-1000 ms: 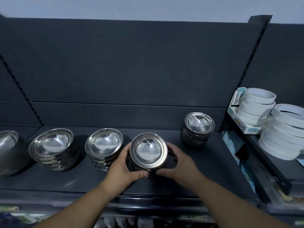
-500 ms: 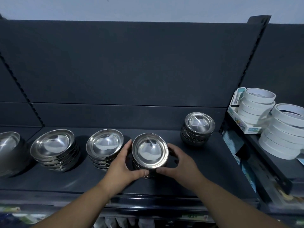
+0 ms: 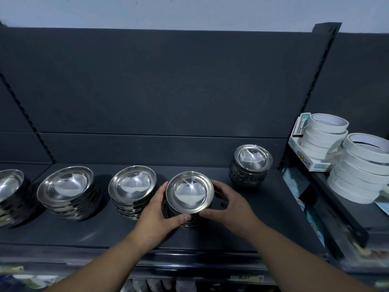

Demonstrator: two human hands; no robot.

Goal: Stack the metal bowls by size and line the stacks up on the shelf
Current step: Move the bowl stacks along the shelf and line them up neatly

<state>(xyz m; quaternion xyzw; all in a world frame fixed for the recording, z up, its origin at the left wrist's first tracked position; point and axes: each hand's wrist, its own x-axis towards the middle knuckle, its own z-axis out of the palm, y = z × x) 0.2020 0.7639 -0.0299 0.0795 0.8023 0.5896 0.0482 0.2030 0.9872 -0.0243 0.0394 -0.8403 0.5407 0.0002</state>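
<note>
Head view: left hand [image 3: 155, 214] and right hand [image 3: 230, 208] grip a bowl stack [image 3: 189, 193] on the dark shelf [image 3: 271, 213].

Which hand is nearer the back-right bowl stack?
Right. The right hand lies just front-left of the back-right stack; the left hand is farther left, beyond the held stack.

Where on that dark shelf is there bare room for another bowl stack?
Bare dark shelf: right of the gripped stack of shiny metal bowls, before the small rightmost bowl stack, and along the front edge. Crowded: left hand and right hand around it, beside the middle bowl stack.
</note>
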